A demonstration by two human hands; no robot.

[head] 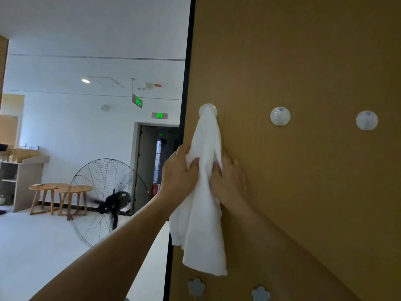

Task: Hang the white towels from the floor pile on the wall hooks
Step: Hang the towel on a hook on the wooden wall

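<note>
A white towel hangs from the leftmost round white hook on the brown wall panel. My left hand grips the towel's left fold at mid height, thumb across the cloth. My right hand holds the towel's right side against the panel, fingers curled into the fabric. Two more round white hooks, one in the middle and one at the right, carry nothing. The floor pile is out of view.
Two flower-shaped hooks sit low on the panel. Left of the panel's dark edge the room opens: a large floor fan, two small wooden tables, a counter and a doorway.
</note>
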